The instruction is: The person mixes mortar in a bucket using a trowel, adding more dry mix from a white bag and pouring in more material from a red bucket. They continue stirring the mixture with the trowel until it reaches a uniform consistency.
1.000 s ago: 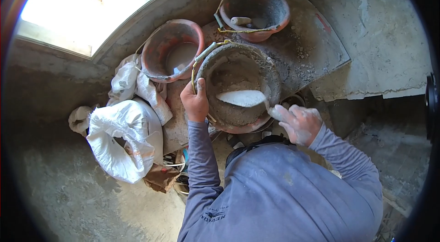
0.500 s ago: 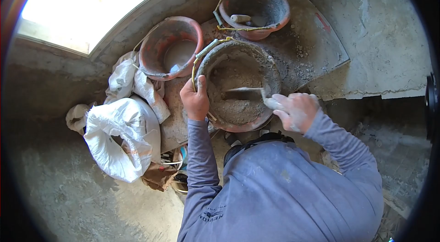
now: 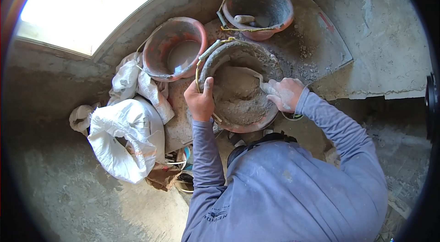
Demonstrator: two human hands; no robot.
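A round bucket (image 3: pixel 243 128) with a reddish, mortar-caked wall stands in front of me, partly filled with grey-brown mortar (image 3: pixel 245 109). My left hand (image 3: pixel 200 101) is closed on its left rim, thumb up, beside the yellow-wrapped handle (image 3: pixel 198 70). In my right hand (image 3: pixel 285 94), fingers wrapped round the grip, is a trowel (image 3: pixel 250 72) reaching in over the right side of the bucket. Its blade lies low against the mortar toward the far side, coated and hard to tell from it. Grey residue covers the right fingers.
Behind stand a reddish bucket (image 3: pixel 200 40) with cloudy liquid and another bucket (image 3: pixel 286 13) holding a tool with a pale handle (image 3: pixel 244 19). White sacks (image 3: pixel 149 125) slump at left. A dusty board (image 3: pixel 327 45) lies under the buckets; a bright window (image 3: pixel 91 8) is upper left.
My right hand has moved a little away from me, taking the trowel blade from mid-bucket toward the far side and laying it flatter. My left hand keeps its place on the rim.
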